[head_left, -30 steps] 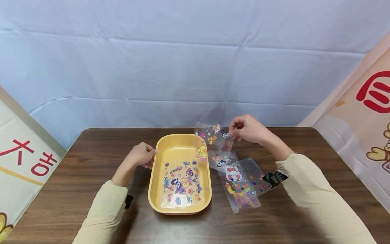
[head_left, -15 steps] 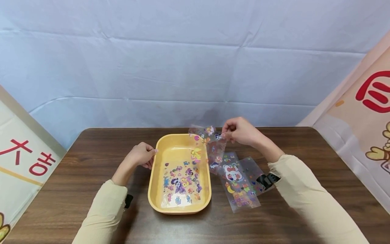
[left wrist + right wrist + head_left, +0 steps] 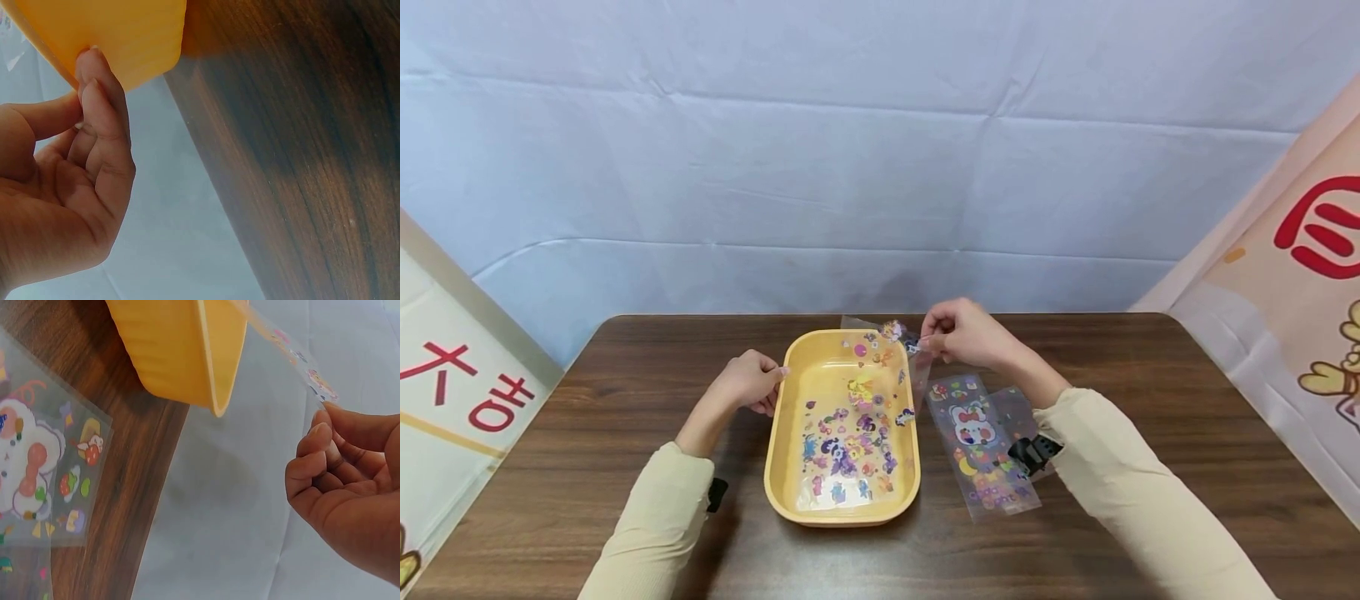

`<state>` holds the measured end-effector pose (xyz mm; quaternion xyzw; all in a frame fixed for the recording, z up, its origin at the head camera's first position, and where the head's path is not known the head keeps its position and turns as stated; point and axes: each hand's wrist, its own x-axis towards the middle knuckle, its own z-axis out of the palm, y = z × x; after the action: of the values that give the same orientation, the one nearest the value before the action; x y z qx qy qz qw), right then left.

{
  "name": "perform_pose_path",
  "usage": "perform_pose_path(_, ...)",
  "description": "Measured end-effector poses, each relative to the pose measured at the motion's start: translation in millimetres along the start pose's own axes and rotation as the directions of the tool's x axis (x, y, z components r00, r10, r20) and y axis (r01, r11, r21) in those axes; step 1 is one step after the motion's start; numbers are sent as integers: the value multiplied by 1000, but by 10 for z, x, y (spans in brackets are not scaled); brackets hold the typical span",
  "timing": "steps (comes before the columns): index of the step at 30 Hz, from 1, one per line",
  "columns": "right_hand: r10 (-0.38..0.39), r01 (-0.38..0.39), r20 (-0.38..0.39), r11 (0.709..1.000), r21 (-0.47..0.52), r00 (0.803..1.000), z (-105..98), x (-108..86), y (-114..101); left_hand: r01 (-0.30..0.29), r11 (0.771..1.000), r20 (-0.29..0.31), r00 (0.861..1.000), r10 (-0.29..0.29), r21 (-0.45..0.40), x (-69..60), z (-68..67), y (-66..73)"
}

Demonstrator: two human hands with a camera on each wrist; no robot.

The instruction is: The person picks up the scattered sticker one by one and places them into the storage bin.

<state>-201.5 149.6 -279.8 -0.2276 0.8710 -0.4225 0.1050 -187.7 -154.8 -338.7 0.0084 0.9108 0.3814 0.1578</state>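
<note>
A yellow tray (image 3: 769, 475) sits upright on the table. My left hand (image 3: 747, 383) pinches its left rim, thumb on top and fingers against the outer wall, as the left wrist view shows. A clear sticker sheet with colourful cartoon figures (image 3: 842, 456) lies flat in the tray's lower half. My right hand (image 3: 967, 335) pinches the right edge of another clear sticker sheet (image 3: 891, 330), which hangs over the tray's upper right part. In the right wrist view this held sheet (image 3: 300, 359) appears nearly edge-on between thumb and fingertips.
Right of the tray, two clear sticker sheets overlap on the table: one with a white bunny (image 3: 973, 425), the other (image 3: 1015, 408) partly under my right wrist. The brown wooden table (image 3: 647, 375) ends at a pale cloth backdrop (image 3: 850, 183). Printed banners hang on both sides.
My right hand has moved left and slightly toward me, carrying the sticker sheet from beside the tray's right rim to above its inside. My left hand and the tray have stayed put.
</note>
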Motion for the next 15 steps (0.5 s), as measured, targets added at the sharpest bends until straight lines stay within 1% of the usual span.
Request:
perform_pose_path(10, -8, 8, 40, 1000, -1, 999, 142, 17, -14, -3, 1000, 0, 1000, 3, -3, -4, 9, 12)
perform_pose_path(15, 4, -3, 60, 1000, -14, 998, 224, 22, -15, 3, 1000, 4, 1000, -3, 1, -6, 14, 13)
